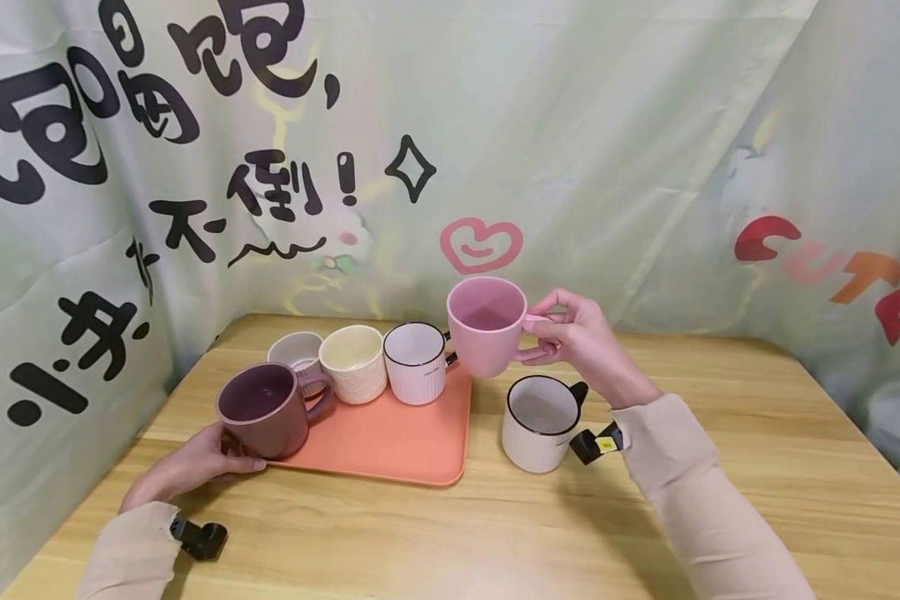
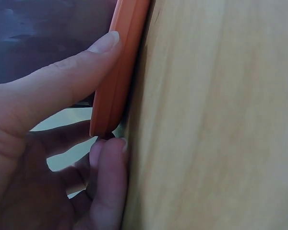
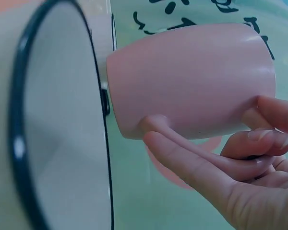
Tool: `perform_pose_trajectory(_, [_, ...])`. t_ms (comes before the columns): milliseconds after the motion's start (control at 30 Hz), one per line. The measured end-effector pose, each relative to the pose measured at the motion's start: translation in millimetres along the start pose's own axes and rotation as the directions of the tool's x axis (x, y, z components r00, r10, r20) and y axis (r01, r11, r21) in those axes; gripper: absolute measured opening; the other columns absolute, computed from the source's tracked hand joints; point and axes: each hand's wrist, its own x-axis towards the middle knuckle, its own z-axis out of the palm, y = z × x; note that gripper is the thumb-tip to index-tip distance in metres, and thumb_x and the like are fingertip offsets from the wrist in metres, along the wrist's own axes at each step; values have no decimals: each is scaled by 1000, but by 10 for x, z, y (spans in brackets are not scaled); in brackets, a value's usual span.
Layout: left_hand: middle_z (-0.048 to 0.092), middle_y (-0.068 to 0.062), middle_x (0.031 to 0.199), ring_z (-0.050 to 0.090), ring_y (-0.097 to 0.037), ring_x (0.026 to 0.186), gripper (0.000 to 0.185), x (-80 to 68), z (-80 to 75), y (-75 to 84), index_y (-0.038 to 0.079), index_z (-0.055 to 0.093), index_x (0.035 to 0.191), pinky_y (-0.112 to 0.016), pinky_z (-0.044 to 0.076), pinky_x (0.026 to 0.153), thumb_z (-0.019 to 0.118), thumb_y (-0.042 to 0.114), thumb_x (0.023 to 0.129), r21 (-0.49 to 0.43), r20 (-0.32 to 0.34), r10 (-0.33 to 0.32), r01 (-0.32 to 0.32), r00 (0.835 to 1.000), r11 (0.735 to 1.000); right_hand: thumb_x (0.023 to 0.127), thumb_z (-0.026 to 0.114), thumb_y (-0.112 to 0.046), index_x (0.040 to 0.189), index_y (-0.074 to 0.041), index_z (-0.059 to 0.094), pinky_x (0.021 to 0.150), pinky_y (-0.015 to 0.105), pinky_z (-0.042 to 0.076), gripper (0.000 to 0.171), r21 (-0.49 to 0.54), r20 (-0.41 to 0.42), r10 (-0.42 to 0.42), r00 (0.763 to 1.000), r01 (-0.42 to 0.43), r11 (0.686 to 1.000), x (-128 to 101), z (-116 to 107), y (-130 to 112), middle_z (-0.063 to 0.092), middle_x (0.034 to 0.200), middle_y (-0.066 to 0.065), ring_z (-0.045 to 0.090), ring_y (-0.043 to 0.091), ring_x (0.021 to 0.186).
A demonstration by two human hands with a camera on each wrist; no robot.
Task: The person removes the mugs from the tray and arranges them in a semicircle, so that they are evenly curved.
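My right hand (image 1: 581, 337) grips the handle of a pink mug (image 1: 486, 329), which is upright and raised near the right end of an orange tray (image 1: 375, 442). The right wrist view shows the fingers curled round the handle of this pink mug (image 3: 192, 81). At the tray's front left corner, my left hand (image 1: 202, 460) pinches the rim; in the left wrist view the thumb lies over the orange tray edge (image 2: 113, 91), with fingers under it. A purple mug (image 1: 266, 417) stands on the tray beside that hand. Behind it are a grey cup (image 1: 297, 350), a cream cup (image 1: 353, 367) and a black-rimmed white mug (image 1: 416, 367).
Another white mug (image 1: 542, 425) with a black rim stands on the wooden table (image 1: 495, 533), right of the tray and below my right hand. A printed curtain (image 1: 607, 167) hangs behind the table. Each wrist carries a black camera mount (image 1: 201, 540).
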Motion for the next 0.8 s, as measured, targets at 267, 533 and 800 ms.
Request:
perform_pose_trajectory(267, [56, -15, 108, 51, -21, 85, 71, -4, 9, -10, -17, 36, 135, -28, 45, 68, 81, 9, 87, -49, 8, -15, 15, 1000, 999, 97, 61, 2, 100, 1, 51, 78, 49, 58, 10, -29, -44, 18, 999, -19, 999, -7, -194, 63, 46, 64, 8, 53, 20, 57])
perform_pose_trajectory(533, [56, -17, 112, 51, -21, 90, 71, 0, 9, -22, -18, 36, 135, -27, 44, 70, 80, 9, 87, -24, 2, -2, 2, 1000, 1000, 97, 61, 1, 102, 2, 50, 78, 48, 58, 12, -23, -80, 26, 996, -28, 999, 2, -371, 112, 46, 63, 6, 49, 19, 58])
perform_pose_trajectory(800, [55, -15, 107, 52, -18, 83, 72, -12, 19, -19, -18, 36, 134, -28, 46, 66, 82, 10, 86, -84, 10, 11, -10, 1000, 996, 97, 61, 3, 100, 1, 52, 76, 47, 58, 9, 1, -100, 14, 995, -14, 1000, -11, -536, 142, 47, 63, 6, 49, 19, 58])
